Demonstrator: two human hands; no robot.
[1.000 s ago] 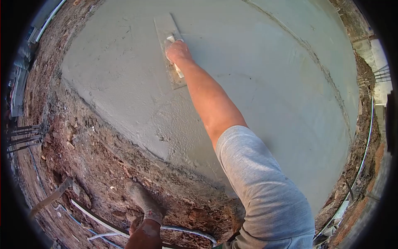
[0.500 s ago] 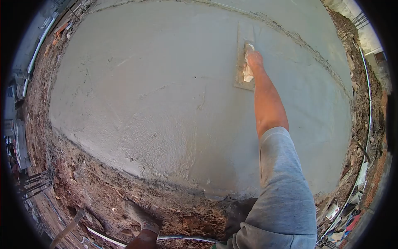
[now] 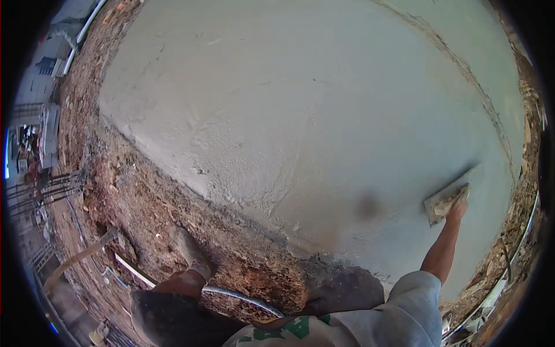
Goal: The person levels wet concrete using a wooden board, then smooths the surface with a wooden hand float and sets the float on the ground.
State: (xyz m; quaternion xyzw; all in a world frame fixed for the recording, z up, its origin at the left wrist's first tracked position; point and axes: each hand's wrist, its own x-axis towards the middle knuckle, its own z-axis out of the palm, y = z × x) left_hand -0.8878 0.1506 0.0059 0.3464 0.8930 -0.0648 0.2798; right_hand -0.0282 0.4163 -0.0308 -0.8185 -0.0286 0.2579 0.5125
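My right hand is closed around the pale handle of a flat rectangular finishing trowel. The trowel is at the right side of a wet grey concrete slab, with one long edge tilted up and a dark shadow along it. Around it the surface is smooth; toward the lower middle, near the slab's front edge, it is rougher and pitted. My left hand is out of view.
My foot stands on rough brown soil before the slab. A wooden-handled digging tool and a pale pipe lie near it. Steel bars stick out at left. A ridge crosses the slab at right.
My right hand has brought the trowel from the far part of the slab back toward me and to the right, turning it. The view has also shifted, and my arm is bent closer.
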